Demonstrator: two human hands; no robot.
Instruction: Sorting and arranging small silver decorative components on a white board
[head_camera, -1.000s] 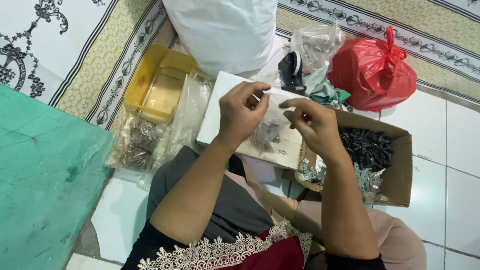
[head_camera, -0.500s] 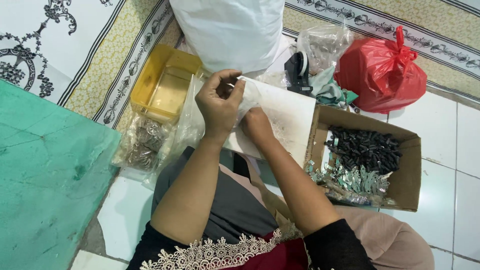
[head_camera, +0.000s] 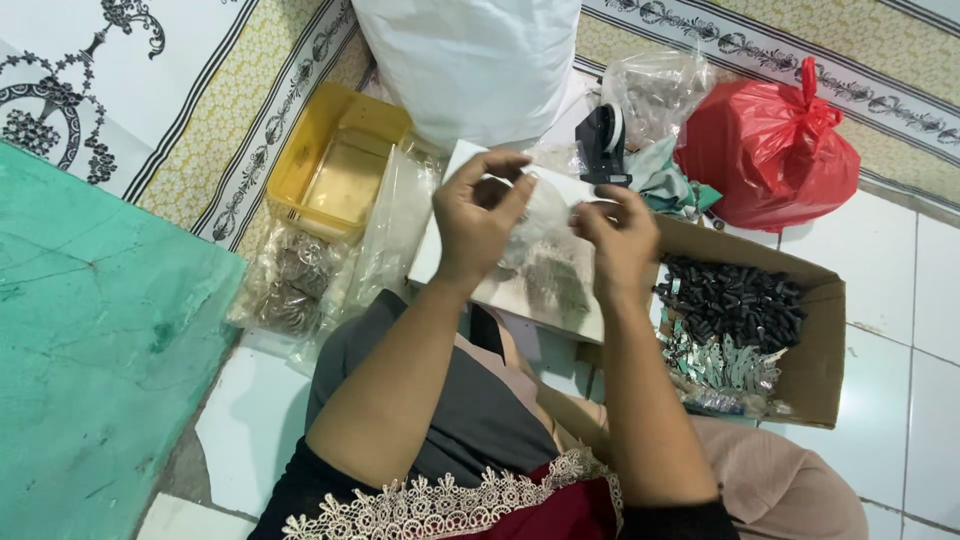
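Head view: left hand (head_camera: 478, 222) and right hand (head_camera: 618, 238), fingers pinched narrow on a thin clear plastic bag (head_camera: 540, 215), hold it above a flat white board (head_camera: 560, 290). Sorting looks partway done: a cardboard box (head_camera: 815, 370) holds ribbed black pieces (head_camera: 735, 300) beside shiny metal pieces (head_camera: 725, 365); a yellow tray (head_camera: 335, 160) lies empty.
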